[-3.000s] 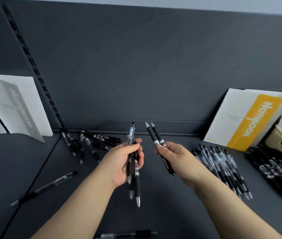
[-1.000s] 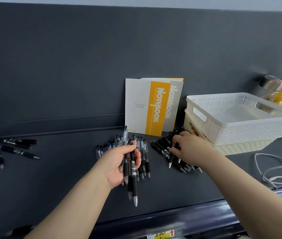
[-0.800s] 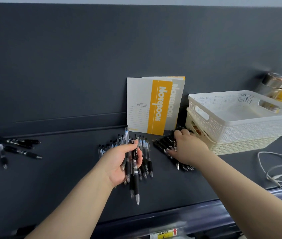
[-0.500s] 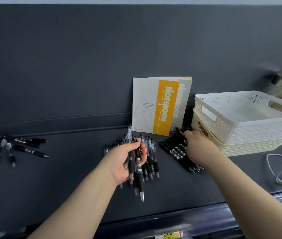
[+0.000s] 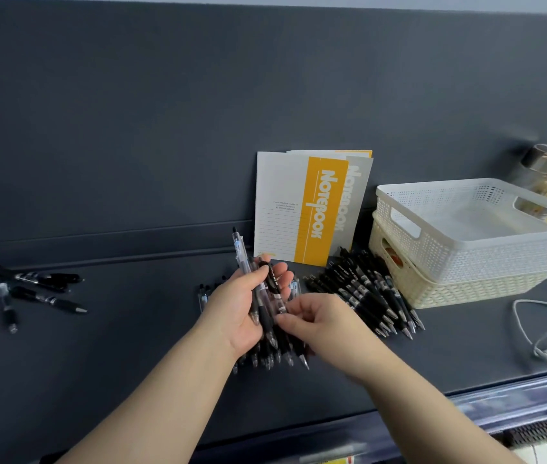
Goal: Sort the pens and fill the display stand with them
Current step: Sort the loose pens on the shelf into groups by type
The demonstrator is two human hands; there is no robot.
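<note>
Dark grey shelf (image 5: 131, 346) and back panel frame a pen sort in progress: the left hand (image 5: 238, 313) grips a bundle of pens (image 5: 258, 316), long axes pointing away from the person, tips toward them. The right hand (image 5: 318, 324), the nearer to the black pile (image 5: 365, 293) on its right, pinches a single pen (image 5: 274, 286) in the bundle. Another pile (image 5: 275, 358) lies beneath both hands. A white basket (image 5: 466, 249) sits nested on a cream basket (image 5: 466, 291); no pens show in either
</note>
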